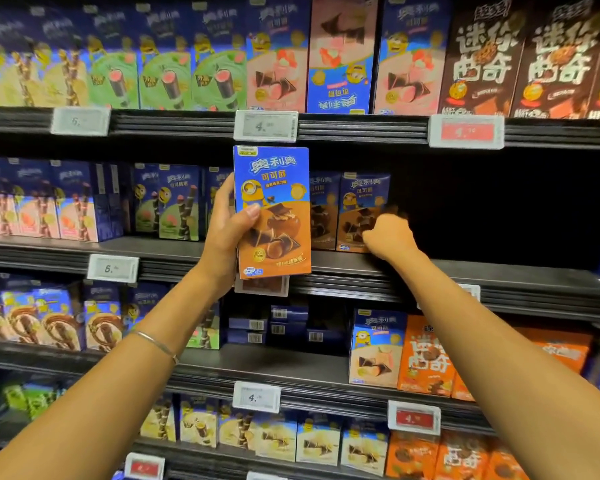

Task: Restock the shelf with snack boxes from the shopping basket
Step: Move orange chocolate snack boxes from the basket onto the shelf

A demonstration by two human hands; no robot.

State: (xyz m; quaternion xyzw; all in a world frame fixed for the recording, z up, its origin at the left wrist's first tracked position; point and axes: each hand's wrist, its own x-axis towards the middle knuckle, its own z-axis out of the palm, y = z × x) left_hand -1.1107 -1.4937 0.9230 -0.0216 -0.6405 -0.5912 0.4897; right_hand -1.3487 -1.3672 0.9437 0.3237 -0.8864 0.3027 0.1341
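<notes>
The left hand (227, 233) is clamping the chocolate box (272, 211) while the right hand (388, 235) (curled together) is touching a shelved box (362, 211), which I think could be tipping over.

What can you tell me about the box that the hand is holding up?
The held box is a tall cardboard snack carton, blue on top and orange-brown below, printed with white characters, a yellow cartoon figure and chocolate-filled triangle pieces. It looks closed and undamaged. It stands upright, slightly tilted, in front of the middle shelf. The left hand grips its left edge, thumb across the front; nothing else touches it.
</notes>
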